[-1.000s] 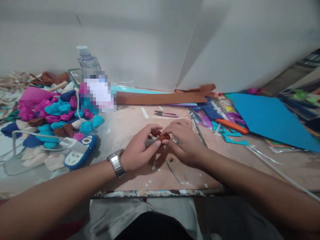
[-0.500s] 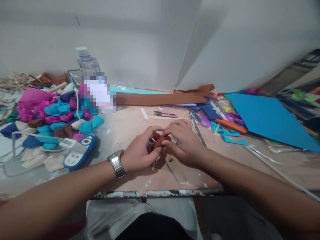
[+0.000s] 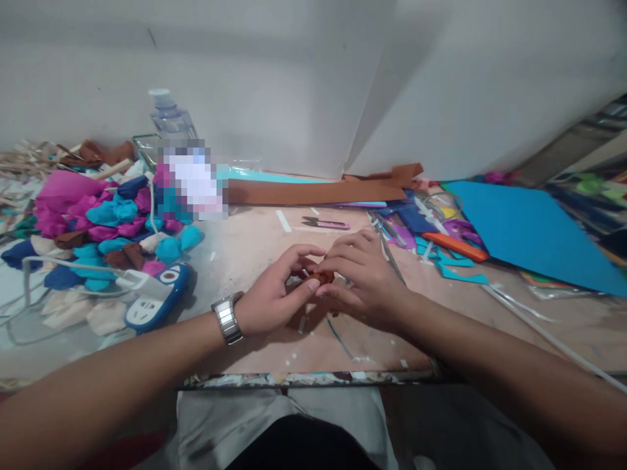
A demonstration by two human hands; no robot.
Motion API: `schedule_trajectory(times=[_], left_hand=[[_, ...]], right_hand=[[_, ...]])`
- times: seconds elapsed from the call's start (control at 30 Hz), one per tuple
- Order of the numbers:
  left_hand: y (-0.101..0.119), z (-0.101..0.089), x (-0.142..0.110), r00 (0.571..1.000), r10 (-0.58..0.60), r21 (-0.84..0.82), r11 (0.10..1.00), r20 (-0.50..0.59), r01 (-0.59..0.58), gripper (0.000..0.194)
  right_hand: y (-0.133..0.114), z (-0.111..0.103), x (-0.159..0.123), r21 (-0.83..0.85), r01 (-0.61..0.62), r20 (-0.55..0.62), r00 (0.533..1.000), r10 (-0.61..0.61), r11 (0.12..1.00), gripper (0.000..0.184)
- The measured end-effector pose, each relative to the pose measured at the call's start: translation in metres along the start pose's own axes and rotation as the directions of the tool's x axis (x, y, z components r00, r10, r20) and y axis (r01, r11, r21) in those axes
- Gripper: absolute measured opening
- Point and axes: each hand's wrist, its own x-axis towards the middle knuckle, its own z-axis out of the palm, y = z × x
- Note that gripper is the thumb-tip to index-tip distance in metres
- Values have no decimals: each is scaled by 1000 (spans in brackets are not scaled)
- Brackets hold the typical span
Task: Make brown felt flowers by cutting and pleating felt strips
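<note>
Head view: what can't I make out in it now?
Brown piece, head view: full shape partly hidden by the left hand and right hand.
Bottle, head view: lower part hidden by the pixelated patch.
Whatever lies under that patch, head view: details lost to pixelation.
White strip, head view: one end cut off by the right edge.

You wear a silver-coloured metal watch [image 3: 228, 318] on the left wrist, left of the frame's centre; its band has wide, shiny links. Your left hand [image 3: 271, 297] and your right hand [image 3: 373, 281] are bare, and your forearms [image 3: 161, 362] also. At the bottom centre, your black clothing [image 3: 304, 447] shows a rounded outline, with pale grey, folded cloth [image 3: 215, 421] around it.
</note>
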Motion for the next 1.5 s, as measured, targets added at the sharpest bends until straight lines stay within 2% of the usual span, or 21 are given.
schedule_trajectory(times=[0.1, 0.27, 0.37, 0.47, 0.67, 0.87, 1.1, 1.33, 1.5], left_hand=[[0, 2, 0, 1000, 2, -64, 998, 9, -1, 38], [-2, 2, 2, 999, -37, -185, 982, -22, 33, 32], [-2, 1, 3, 997, -54, -216, 976, -63, 39, 25], [0, -1, 4, 995, -50, -196, 980, -81, 33, 17], [4, -2, 4, 991, -102, -152, 985, -92, 87, 21], [6, -1, 3, 990, -106, -122, 988, -87, 95, 21], [4, 1, 1, 992, -80, 47, 995, -101, 85, 14], [1, 1, 1, 991, -43, 39, 998, -126, 48, 15], [0, 2, 1, 993, -51, -2, 999, -106, 51, 22]], right_hand=[[0, 0, -1, 12, -5, -11, 1000, 5, 1000, 35], [0, 1, 0, 83, -93, -24, 995, 95, 992, 47], [-2, -1, 1, 116, -98, -38, 994, 103, 988, 40], [-4, -2, 1, 129, -107, -29, 993, 111, 986, 29], [-5, 0, 1, 136, -106, -39, 993, 113, 985, 16], [-6, -1, 2, 116, -114, -47, 992, 120, 987, 15], [-5, 2, 0, 121, -129, -40, 990, 135, 984, 15], [-2, 3, 1, 150, -125, -56, 989, 135, 981, 13], [-2, 3, 1, 161, -129, -54, 989, 140, 978, 11]])
